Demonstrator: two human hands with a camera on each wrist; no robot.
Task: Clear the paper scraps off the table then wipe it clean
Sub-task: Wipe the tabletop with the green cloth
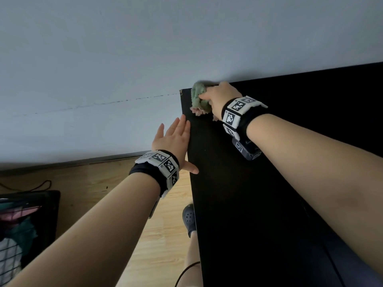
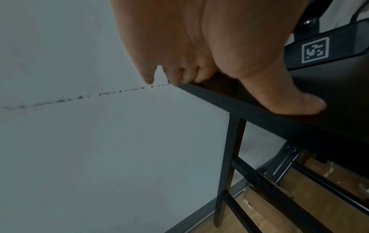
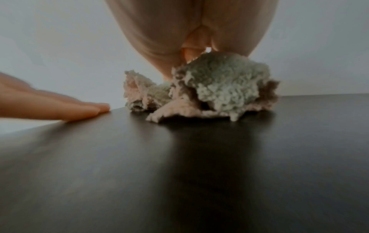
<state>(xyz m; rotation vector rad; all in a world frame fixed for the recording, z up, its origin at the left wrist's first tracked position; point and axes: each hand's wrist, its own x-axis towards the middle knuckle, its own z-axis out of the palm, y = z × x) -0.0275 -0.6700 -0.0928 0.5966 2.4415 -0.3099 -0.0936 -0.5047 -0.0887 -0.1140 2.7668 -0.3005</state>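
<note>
A pale wall point(image 1: 103, 59) fills the far side, with wood floor point(image 1: 165, 235) at the near left. The black tabletop point(image 1: 259, 193) runs from the near right to its far left corner against the wall. A dark mesh basket point(image 1: 24, 224) stands on the floor at far left. The left hand point(image 1: 174, 139) lies flat with straight fingers along the tabletop's left edge, thumb on top. The right hand point(image 1: 219, 96) clutches a bunched green and pink cloth point(image 1: 199, 100), pressing it on the tabletop at that far corner.
</note>
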